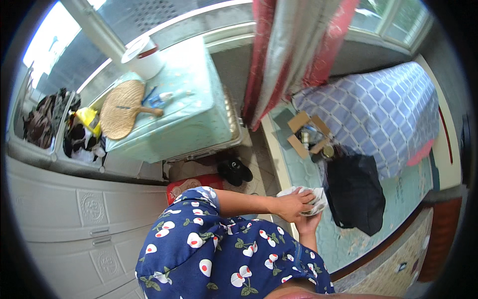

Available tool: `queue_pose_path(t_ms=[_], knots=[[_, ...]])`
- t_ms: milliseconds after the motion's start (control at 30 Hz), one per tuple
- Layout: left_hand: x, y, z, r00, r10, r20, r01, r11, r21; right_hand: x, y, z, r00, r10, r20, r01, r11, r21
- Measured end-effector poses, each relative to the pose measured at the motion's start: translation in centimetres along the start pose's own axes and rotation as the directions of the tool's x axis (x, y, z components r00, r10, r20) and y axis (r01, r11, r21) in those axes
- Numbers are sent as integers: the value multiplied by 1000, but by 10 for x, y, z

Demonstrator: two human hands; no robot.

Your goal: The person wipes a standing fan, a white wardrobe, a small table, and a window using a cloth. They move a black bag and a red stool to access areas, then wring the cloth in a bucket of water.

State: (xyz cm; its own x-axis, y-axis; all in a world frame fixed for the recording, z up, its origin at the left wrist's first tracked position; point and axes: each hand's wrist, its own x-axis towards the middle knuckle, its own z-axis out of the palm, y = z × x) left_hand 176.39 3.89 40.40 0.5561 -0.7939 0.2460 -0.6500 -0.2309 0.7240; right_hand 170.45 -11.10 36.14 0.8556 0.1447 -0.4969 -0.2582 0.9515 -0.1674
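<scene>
A white cloth (320,202) is bunched between my two hands, beside the edge of the bed. My left hand (293,205) lies on top of it with the fingers spread over the cloth. From below, my right hand (309,223) supports it, its fingers partly hidden. Something may be wrapped inside, but I cannot tell what. Beyond the hands, on the mattress (388,209), lies a black fabric bag (354,194). An open cardboard box (298,144) holding small containers sits farther up, and a jar (328,151) stands between the box and the bag.
A checked quilt (369,112) covers part of the bed. Red and silver curtains (276,56) hang by the windows. On a cloth-covered surface (179,134) are a woven fan (123,110) and a white bucket (143,59). Black shoes (235,172) and a red package (194,185) are on the floor.
</scene>
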Motion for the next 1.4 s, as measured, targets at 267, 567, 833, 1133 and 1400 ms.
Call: queue_pose_path(t_ms=[267,567,833,1133,1400], knots=[[-71,-24,-118,852,-149,-502,133,989,-67,96,40,71,952,296,80,-261,919,-295],[-124,26,-144,519,-481,-707,450,857,-253,60,94,224,712,662,234,-140,460,-877],[-249,15,-140,227,-852,-472,-221,426,-877,99,110,264,631,697,340,298,186,-936],[-301,89,-240,53,-158,-986,896,444,-23,113,194,343,455,406,793,889,-163,-427],[-335,50,-276,144,-158,-977,990,33,140,115,342,392,-85,608,789,958,-167,231]])
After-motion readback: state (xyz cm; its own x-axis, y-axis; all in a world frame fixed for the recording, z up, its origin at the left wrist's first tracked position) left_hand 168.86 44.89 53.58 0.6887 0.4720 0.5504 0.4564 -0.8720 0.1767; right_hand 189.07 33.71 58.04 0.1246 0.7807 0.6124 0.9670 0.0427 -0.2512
